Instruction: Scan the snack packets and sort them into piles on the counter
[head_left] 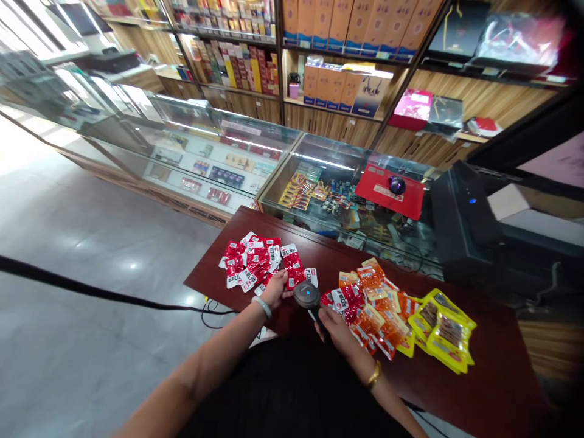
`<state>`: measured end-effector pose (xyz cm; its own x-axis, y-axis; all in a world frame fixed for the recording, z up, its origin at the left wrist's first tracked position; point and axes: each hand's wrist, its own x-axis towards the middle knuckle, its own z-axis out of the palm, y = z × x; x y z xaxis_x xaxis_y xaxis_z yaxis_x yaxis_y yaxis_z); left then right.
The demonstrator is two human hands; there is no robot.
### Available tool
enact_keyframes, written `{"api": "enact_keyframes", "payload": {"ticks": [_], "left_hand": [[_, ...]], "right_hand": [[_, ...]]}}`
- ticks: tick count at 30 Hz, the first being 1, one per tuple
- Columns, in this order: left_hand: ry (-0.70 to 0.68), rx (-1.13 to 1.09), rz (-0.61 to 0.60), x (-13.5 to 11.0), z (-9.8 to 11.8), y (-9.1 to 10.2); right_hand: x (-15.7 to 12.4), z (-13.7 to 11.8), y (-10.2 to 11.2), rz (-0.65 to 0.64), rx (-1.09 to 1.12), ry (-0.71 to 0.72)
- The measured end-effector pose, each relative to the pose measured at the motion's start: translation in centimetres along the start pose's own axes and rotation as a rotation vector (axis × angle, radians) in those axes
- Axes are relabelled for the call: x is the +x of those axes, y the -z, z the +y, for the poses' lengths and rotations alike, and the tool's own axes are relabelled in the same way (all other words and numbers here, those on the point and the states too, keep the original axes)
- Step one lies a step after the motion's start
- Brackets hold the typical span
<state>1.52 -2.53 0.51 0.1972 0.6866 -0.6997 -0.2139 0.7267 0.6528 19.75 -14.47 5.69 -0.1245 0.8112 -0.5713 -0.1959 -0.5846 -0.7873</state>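
The right hand point(335, 328) has its grip wrapped around the handle of a black handheld barcode scanner point(306, 294), whose round head is just beside the left hand point(274, 291) above the dark red worktop point(483, 395). The left hand's grip pinches the edge of a red-and-white packet point(295, 277), probably a snack, near a pile of similar packets point(255, 258); orange packets point(387, 307) and yellow packets point(449, 331) lie to the right.

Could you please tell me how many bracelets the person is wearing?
2: a pale bracelet just behind the left hand, and a gold bracelet behind the right hand, which grips the black handheld device. None seems hidden.
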Motion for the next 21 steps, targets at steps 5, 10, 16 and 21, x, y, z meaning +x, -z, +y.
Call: {"api": "enact_keyframes", "payload": {"ticks": [5,10,16,21], "left_hand": [[-0.044,-0.062,0.073,0.1,0.6,1.7],[-0.253,0.397,0.254,0.5,2.1,3.8],[-0.732,1.080,0.503,0.3,3.9,4.4],[-0.842,1.298,0.212,-0.2,2.1,-0.1]], "right_hand": [[1.0,-0.2,-0.9,-0.052,-0.046,-0.024],[1.0,-0.1,-0.9,-0.030,-0.071,-0.024],[-0.2,0.3,0.2,0.056,-0.034,-0.029],[-1.8,-0.4,2.9,0.210,0.039,0.059]]}}
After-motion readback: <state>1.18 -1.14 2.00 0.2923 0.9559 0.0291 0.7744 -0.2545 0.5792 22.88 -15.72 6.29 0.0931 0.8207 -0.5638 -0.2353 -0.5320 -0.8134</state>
